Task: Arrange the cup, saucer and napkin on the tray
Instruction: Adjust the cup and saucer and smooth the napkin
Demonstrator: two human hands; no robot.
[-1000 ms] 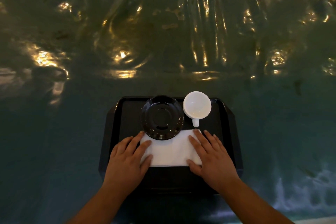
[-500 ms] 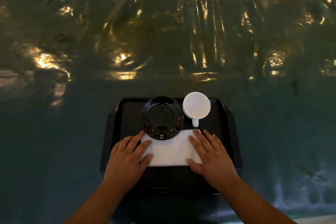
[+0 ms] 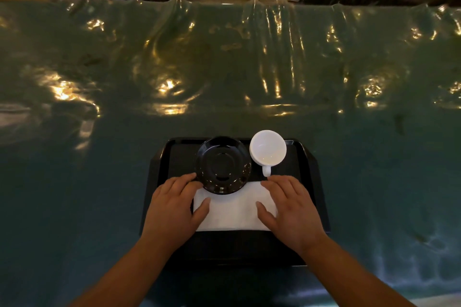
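Black plastic forms the tray (image 3: 309, 172), which sits at the near edge of the table (image 3: 99, 182), about midway along it. The table is covered in a teal cloth under a clear, wrinkled sheet that catches warm reflections of light towards the far edge.

On the tray, a glossy black saucer (image 3: 222, 165) lies at the far edge, left of centre. Just beside it on the right stands a white cup (image 3: 268, 147), upright and empty, its handle pointing towards the near edge; its rim reaches the tray's far edge. Cup and saucer look very close, though whether they touch cannot be told. A white folded napkin (image 3: 234, 209) lies flat in the middle of the tray, and the saucer's near rim overlaps the napkin's far edge.

The left hand (image 3: 174, 209) rests palm down on the left end of the napkin, fingers spread and flat, the thumb on the white paper and the fingertips reaching the saucer's left rim. The right hand (image 3: 291, 209) lies the same way on the right end of the napkin, fingers extended towards the cup's handle, thumb on the napkin. Neither hand is curled around anything; both press flat on the napkin. Both forearms come in from the near edge.
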